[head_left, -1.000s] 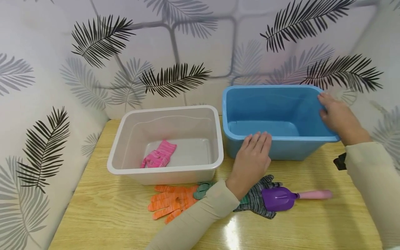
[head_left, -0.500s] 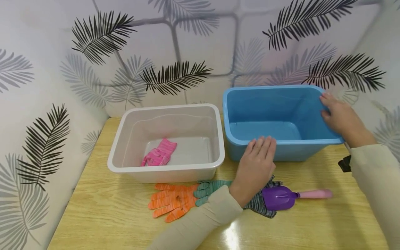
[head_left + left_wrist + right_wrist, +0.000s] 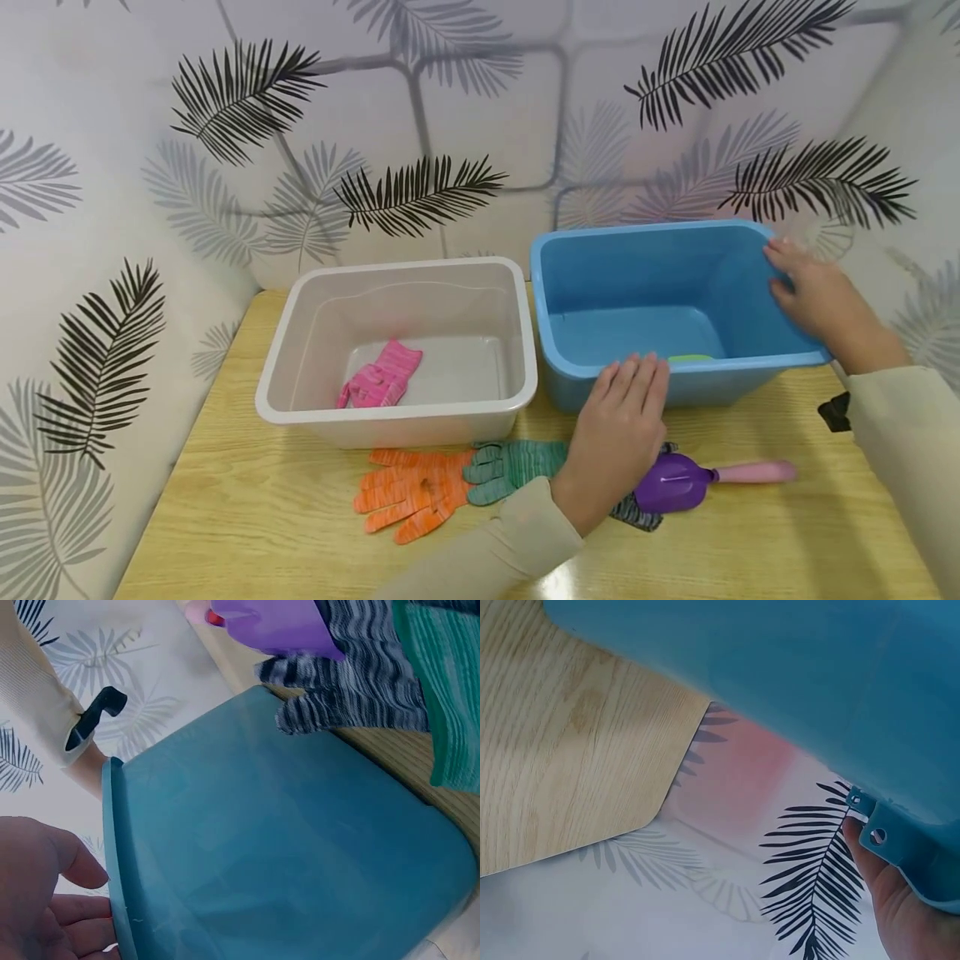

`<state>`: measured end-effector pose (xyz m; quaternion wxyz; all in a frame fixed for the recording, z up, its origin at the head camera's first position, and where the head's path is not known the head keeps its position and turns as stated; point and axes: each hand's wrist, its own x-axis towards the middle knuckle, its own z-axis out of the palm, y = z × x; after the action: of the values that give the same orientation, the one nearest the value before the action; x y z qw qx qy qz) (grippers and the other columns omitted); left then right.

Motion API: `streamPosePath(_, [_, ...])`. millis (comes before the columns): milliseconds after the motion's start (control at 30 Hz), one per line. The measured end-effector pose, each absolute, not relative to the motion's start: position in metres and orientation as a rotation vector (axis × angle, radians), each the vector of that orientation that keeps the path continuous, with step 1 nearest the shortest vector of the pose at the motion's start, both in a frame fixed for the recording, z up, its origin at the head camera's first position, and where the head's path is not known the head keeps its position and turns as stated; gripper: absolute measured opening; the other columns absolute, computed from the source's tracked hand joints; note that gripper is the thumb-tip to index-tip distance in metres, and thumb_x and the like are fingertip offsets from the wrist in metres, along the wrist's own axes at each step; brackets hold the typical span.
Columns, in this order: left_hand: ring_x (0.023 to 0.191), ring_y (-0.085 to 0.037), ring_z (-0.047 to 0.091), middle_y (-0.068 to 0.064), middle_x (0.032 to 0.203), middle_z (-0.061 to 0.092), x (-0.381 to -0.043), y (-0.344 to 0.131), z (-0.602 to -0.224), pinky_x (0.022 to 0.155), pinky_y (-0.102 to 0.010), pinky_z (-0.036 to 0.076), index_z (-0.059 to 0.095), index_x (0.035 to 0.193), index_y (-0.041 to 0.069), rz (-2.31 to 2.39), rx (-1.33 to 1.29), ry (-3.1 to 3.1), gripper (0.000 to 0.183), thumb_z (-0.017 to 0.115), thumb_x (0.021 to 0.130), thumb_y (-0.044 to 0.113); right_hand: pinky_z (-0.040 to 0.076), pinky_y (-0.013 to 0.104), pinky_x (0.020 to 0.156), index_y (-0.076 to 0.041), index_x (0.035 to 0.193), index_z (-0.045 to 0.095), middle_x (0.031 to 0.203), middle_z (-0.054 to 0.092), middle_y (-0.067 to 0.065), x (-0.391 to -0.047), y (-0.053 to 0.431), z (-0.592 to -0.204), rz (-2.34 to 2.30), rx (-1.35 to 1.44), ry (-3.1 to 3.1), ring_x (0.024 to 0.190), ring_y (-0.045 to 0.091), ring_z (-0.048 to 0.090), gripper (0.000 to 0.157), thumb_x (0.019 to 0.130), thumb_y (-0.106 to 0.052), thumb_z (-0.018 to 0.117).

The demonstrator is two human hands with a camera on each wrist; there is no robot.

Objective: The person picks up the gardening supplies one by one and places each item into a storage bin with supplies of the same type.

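A blue plastic bin stands at the right of the table, with a small bit of something green visible inside behind its near rim. My right hand grips the bin's right end rim; the right wrist view shows fingers under the rim by its holes. Against the near rim lie the straight fingers of my left hand, thumb apart from the wall in the left wrist view. Below that hand are a grey-black striped glove, a green glove and a purple scoop with a pink handle.
Left of the blue bin stands a whitish bin with a pink glove inside. An orange glove lies in front of it on the wooden table. A leaf-patterned wall covering rises behind.
The blue bin's rim has come lower and nearer to me, both hands staying on it. A green bit now shows inside. My left hand has shifted slightly right and nearer.
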<state>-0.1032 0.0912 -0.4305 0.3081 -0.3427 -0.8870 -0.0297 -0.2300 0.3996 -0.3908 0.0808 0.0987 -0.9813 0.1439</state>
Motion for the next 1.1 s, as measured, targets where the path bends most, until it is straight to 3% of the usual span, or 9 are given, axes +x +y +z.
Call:
streamPosePath(633, [0.125, -0.02, 0.044, -0.006, 0.134, 0.051, -0.086, 0.087, -0.43, 0.109, -0.036, 0.026, 0.045, 0.137, 0.005, -0.106, -0.905, -2.36, 0.054, 0.05, 0.089, 0.029, 0.017, 0.052, 0.108, 0.006, 0.14, 0.033, 0.146, 0.029, 0.021, -0.215, 0.394, -0.392, 0.378, 0.318, -2.914, 0.135, 0.037, 0.024, 0.053, 0.091, -0.003, 0.051])
streamPosePath(1100, [0.129, -0.02, 0.04, -0.007, 0.138, 0.047, -0.078, 0.085, -0.428, 0.111, -0.036, 0.019, 0.042, 0.139, 0.004, -0.136, -0.926, -2.417, 0.054, 0.047, 0.09, 0.028, 0.017, 0.054, 0.107, 0.004, 0.142, 0.03, 0.147, 0.026, 0.02, -0.207, 0.394, -0.393, 0.369, 0.323, -2.938, 0.135, 0.037, 0.022, 0.055, 0.091, -0.005, 0.051])
